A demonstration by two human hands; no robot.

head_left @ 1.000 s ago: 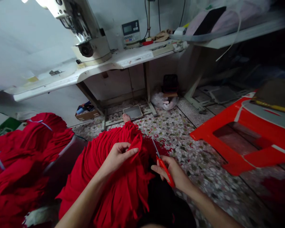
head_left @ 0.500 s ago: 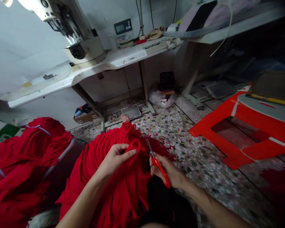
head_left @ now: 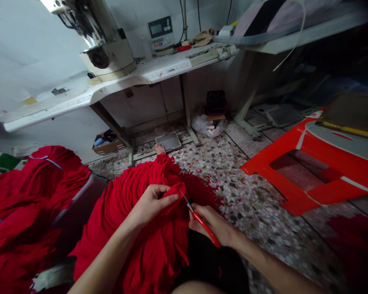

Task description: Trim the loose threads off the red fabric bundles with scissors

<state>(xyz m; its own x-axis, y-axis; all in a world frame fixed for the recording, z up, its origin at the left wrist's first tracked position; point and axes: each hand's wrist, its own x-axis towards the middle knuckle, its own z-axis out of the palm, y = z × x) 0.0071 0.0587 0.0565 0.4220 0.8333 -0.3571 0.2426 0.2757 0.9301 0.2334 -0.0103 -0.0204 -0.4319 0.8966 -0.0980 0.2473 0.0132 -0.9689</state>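
Observation:
Across my lap lies a pile of red fabric pieces (head_left: pixel 116 204), layered in many folds. My left hand (head_left: pixel 155 202) pinches the edge of one piece between thumb and fingers and lifts it. My right hand (head_left: pixel 210 224) is closed around scissors (head_left: pixel 204 224) with red handles. Their metal tips point up and left and meet the raised fabric edge just right of my left thumb. Whether the blades are apart there is too small to tell. Red clippings (head_left: pixel 202 188) are scattered on the floor past the pile.
A sewing machine (head_left: pixel 107 53) and a control panel (head_left: pixel 161 32) stand on the white table (head_left: pixel 168 67) ahead. At left are tied bundles of red fabric (head_left: pixel 27 204). An orange-red plastic stool (head_left: pixel 294 163) is at right. A cardboard box (head_left: pixel 108 147) sits under the table.
The scissors have moved left, from beside the fabric to its edge by my left thumb. My left hand still holds the piece. The view has shifted slightly.

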